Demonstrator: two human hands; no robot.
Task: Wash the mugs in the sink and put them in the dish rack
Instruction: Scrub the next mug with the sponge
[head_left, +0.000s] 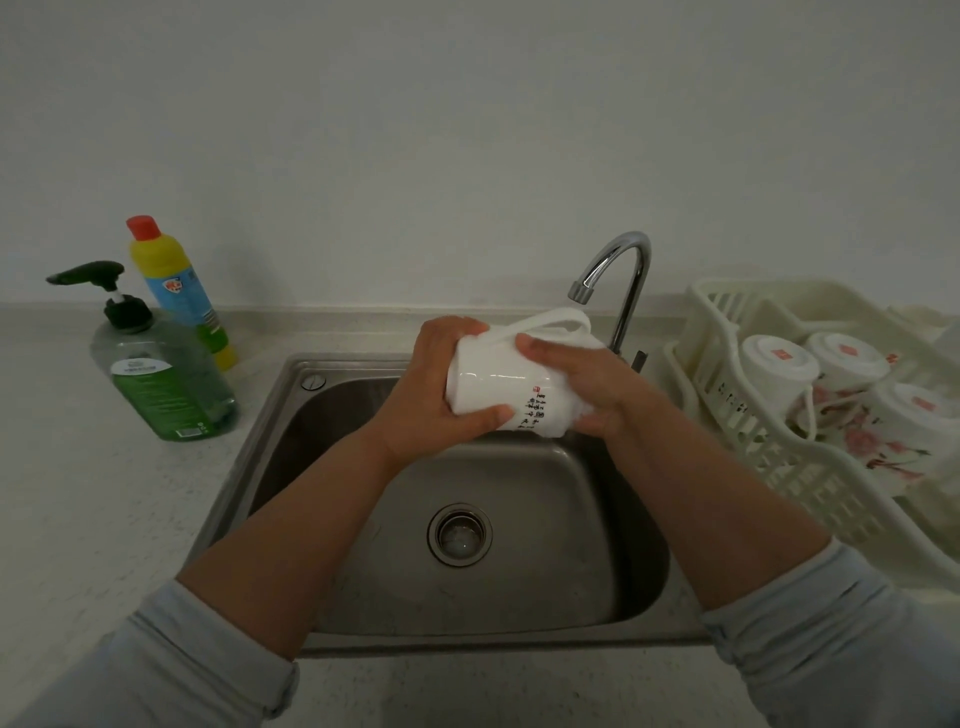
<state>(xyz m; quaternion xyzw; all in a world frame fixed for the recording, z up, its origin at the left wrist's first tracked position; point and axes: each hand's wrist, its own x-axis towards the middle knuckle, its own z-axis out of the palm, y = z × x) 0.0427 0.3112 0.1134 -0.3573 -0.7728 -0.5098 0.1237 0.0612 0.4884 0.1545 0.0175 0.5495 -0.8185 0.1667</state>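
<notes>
A white mug is being held on its side above the sink, long axis left to right. It is being gripped at either end by curled fingers of the left hand and the right hand. The dish rack is lying nearer the right hand.

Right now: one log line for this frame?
step: washing; left hand: grips mug; right hand: grips cloth against mug; place: over sink; dish rack: three upturned mugs
</notes>
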